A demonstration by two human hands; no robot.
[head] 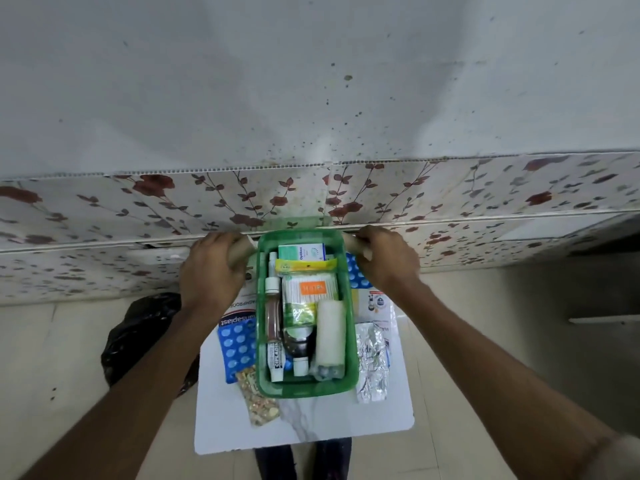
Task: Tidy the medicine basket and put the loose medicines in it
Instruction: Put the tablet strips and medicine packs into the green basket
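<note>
The left hand (213, 268) is seen closed around a tan roll (242, 252): the fingers are curled over its top and only the inner end of the roll sticks out toward the basket. The right hand (384, 259) is closed in the same way around a second tan roll (356, 245), whose inner end shows just left of the knuckles. Both hands are held at the far end of the green basket (349, 341), one on each side of it, just beside its rim.

Between the two hands and nearer to the person, the basket rests on a white board (311, 427). Inside it are seen a green-and-white box (301, 252) at the far end, a yellow packet (308, 265), a pack of cotton buds (310, 289), a brown bottle (273, 318), a white tube (276, 362) and a white bandage roll (330, 336).

Loose medicines lie outside the basket. Below the left hand, a blue blister strip (239, 348) and a yellowish pill strip (258, 400) are placed beside the basket wall. Below the right hand, a silver foil strip (372, 362) lies beside the other wall. A black bag (138, 334) is seen under the left forearm.
</note>
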